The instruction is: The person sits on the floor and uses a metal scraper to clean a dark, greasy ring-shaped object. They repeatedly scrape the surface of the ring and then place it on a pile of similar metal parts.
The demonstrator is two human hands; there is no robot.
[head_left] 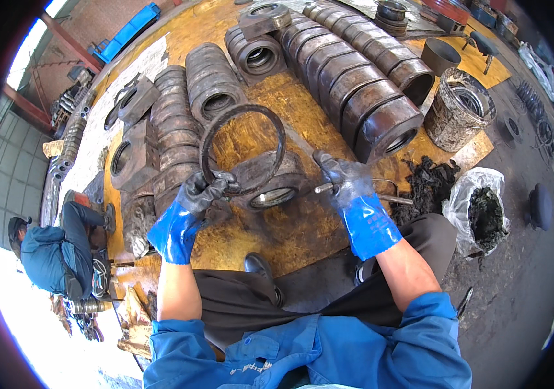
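My left hand (202,192), in a blue and greasy black glove, is closed on the lower edge of a large dark ring (281,139) held upright. Behind and below the ring, a thick metal collar (268,179) with a bright inner bore rests on the work surface. My right hand (349,181), in a matching glove, is wrapped round a slim metal rod (393,199); the rod's ends stick out on both sides of the hand. One gloved finger points up and away from the rod.
Rows of heavy metal rings (348,84) lie beyond my hands on a yellow-brown oily sheet (257,243). At right stand a grease-smeared bucket (453,120) and a white plastic bag (461,214) of black grease, near dark greasy rags (429,181). A person (57,249) in blue crouches at left.
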